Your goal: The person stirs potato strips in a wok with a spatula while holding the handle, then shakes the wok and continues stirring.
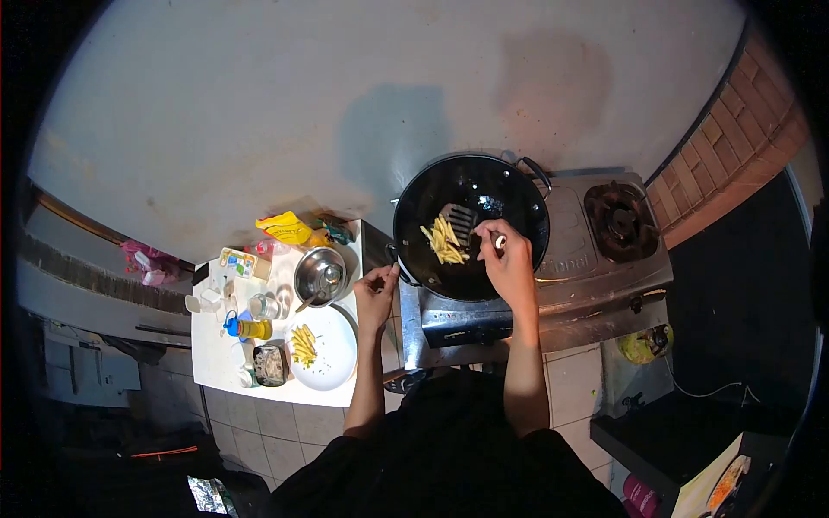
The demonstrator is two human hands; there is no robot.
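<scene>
A large black wok (pixel 509 281) sits on the left part of the steel stove. Inside it, left of centre, lies a small heap of yellow strips (pixel 446 240). The slotted head of a spatula (pixel 462 217) is beside and partly over the strips. My right hand (pixel 508 257), above the wok's right half, is closed around the spatula's handle, whose end shows between the fingers. At the wok's left side, my left hand (pixel 377 293) has its fingers closed at the looped side handle (pixel 393 255).
The stove's second burner (pixel 622 220) is at right. On the white table (pixel 211 367) at left are a plate (pixel 332 358) with more yellow strips, a steel bowl (pixel 319 276), an oil bottle (pixel 255 329), jars and a yellow bag (pixel 287 229). A wall stands behind the wok.
</scene>
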